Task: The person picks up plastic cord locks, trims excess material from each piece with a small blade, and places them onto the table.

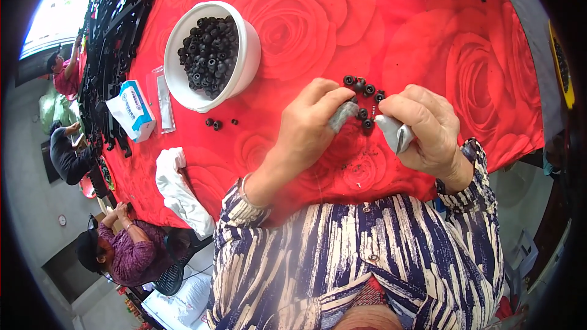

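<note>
My left hand (309,123) is closed in a pinch above the red tablecloth, with worn grey wrapping on a fingertip. A dark bit shows at its fingertips; I cannot make out whether it is held. Across from it, my right hand (427,129) is curled closed, with a pale grey wrap (391,133) at its fingers. A thin dark thing (401,139) shows against that wrap, its kind unclear. Several small round black parts (359,87) with hollow ends lie between and just beyond the hands.
A white tub (249,67) full of black parts stands at the left. Near it are a tissue pack (137,113), a clear narrow packet (165,104) and white cloth (177,189). Long black strips (119,43) pile along the far left. Other people (131,250) sit beyond that edge.
</note>
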`<act>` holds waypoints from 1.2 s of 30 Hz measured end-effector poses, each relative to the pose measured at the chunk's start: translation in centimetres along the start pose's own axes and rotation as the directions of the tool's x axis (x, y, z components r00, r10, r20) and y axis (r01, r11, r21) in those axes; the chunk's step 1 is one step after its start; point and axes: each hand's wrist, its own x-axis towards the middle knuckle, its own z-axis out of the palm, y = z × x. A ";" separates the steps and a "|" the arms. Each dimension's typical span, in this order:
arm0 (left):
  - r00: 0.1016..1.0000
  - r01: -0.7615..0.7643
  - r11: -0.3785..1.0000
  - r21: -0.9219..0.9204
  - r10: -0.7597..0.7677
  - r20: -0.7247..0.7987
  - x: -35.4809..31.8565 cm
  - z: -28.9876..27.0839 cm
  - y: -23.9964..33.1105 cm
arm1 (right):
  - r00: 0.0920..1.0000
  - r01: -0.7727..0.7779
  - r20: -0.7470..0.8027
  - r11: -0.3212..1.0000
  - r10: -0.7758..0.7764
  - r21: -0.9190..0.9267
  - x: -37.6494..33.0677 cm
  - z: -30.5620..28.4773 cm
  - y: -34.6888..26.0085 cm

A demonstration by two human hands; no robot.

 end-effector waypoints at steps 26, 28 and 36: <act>0.661 0.477 -0.466 -0.746 -0.369 0.653 -3.4 -1.3 2.4 | 0.973 0.073 0.216 0.996 -0.083 0.054 -1.2 2.1 0.0; 0.690 0.510 -0.388 -0.767 -0.348 0.635 -3.3 -1.5 2.4 | 0.972 0.099 0.210 0.993 -0.110 0.063 -1.0 2.0 -0.2; 0.759 0.463 -0.341 -0.818 -0.323 0.565 -3.7 -0.9 2.9 | 0.967 0.141 0.199 0.986 -0.156 0.086 -1.1 1.5 -0.3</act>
